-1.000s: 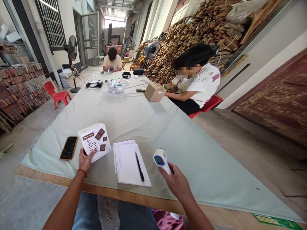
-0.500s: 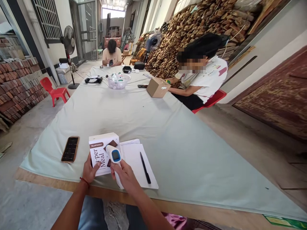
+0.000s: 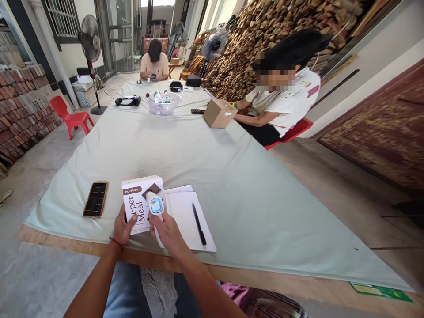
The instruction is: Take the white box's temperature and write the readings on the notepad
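My left hand [image 3: 124,225] grips the lower left side of a white box [image 3: 136,204] with brown "NutriMotion" and "Meal" lettering, its thumb on the front face. My right hand [image 3: 166,232] is wrapped round the handle of a white infrared thermometer [image 3: 153,197], whose small screen is lit pale blue. The thermometer's head is in front of the box's right part and hides some of its print; whether they touch I cannot tell. Just right of the box lie white paper sheets [image 3: 180,216] with a black pen [image 3: 199,224] on top. A phone [image 3: 96,199] in an orange-brown case rests to the left.
A pale green cloth covers the long table [image 3: 265,212]. Farther along are a cardboard box [image 3: 217,114], a clear bowl [image 3: 162,107] with bottles, and a black headset [image 3: 127,101]. One person sits at the right side, another at the far end. A red chair [image 3: 73,118] stands left.
The thermometer's screen has gone from dark to lit. Both hands keep their hold on the box and thermometer. My view has tilted slightly, and the far person has lowered their head.
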The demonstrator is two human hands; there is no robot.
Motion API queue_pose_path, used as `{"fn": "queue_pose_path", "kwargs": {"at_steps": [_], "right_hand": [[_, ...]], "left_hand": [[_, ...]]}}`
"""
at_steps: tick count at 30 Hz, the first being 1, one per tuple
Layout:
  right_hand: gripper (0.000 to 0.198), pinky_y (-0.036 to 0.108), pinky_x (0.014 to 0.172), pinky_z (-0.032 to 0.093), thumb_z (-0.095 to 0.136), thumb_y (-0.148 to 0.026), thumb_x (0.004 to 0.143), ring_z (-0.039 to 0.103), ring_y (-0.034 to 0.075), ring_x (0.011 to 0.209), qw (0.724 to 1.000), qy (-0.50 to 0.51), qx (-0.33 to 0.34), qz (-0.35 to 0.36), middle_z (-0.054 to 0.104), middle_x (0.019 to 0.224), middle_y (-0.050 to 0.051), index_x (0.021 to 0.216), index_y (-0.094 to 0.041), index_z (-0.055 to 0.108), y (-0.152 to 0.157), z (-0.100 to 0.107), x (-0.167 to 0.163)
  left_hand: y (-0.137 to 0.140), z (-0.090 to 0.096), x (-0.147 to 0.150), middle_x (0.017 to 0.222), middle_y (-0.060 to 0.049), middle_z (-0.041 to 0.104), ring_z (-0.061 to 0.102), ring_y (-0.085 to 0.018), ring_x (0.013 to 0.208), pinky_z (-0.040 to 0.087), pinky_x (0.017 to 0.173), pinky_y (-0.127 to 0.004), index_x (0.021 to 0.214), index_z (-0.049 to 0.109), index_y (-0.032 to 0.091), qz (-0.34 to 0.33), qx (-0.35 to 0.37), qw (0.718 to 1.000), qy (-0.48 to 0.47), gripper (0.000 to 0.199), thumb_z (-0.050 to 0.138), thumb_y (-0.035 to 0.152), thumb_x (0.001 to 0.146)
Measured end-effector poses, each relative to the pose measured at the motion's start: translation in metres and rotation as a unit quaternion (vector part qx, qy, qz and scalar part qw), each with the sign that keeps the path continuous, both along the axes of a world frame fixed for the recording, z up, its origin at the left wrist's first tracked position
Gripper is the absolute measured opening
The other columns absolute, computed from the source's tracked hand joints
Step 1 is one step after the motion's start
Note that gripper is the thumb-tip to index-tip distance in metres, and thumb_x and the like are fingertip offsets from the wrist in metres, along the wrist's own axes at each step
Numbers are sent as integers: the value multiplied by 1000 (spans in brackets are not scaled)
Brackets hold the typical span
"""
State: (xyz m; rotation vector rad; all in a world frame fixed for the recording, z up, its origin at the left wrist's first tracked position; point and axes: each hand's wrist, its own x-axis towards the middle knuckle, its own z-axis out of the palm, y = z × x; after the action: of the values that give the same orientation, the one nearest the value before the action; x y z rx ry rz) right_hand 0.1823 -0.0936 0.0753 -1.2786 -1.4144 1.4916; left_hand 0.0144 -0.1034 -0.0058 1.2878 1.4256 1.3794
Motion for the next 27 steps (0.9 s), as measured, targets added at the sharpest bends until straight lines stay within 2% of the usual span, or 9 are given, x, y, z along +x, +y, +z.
{"fn": "queue_pose_path", "kwargs": {"at_steps": [6,12,20,27], "right_hand": [[35,29,56,39,48,-51,82,49,15,49,1000,11,-5,-9,52,47,-2,63,-22,48,-2,-2,-2],[35,29,57,39,50,-52,82,51,16,52,1000,10,-8,-6,53,50,-2,66,-21,50,-3,0,-2],[35,30,59,40,47,-51,83,52,16,53,1000,-5,0,-10,53,50,-2,66,-21,48,-4,0,-3],[34,29,57,39,50,-52,82,51,15,53,1000,17,-6,0,53,50,-3,68,-21,50,-4,0,-3]], "left_hand": [[0,-3,-1,111,-11,69,64,-28,100,50,86,-38,125,54,16,0,22,1000,11,56,62,51,82],[-1,-6,-3,110,-10,68,64,-27,100,49,87,-37,115,57,16,-4,21,1000,15,46,60,51,84],[0,-7,-3,110,-10,69,63,-28,102,49,88,-38,123,56,16,1,9,1000,7,58,64,54,79],[0,-5,-3,107,-9,70,64,-28,100,50,88,-37,118,59,17,11,3,1000,0,58,67,55,75]]}}
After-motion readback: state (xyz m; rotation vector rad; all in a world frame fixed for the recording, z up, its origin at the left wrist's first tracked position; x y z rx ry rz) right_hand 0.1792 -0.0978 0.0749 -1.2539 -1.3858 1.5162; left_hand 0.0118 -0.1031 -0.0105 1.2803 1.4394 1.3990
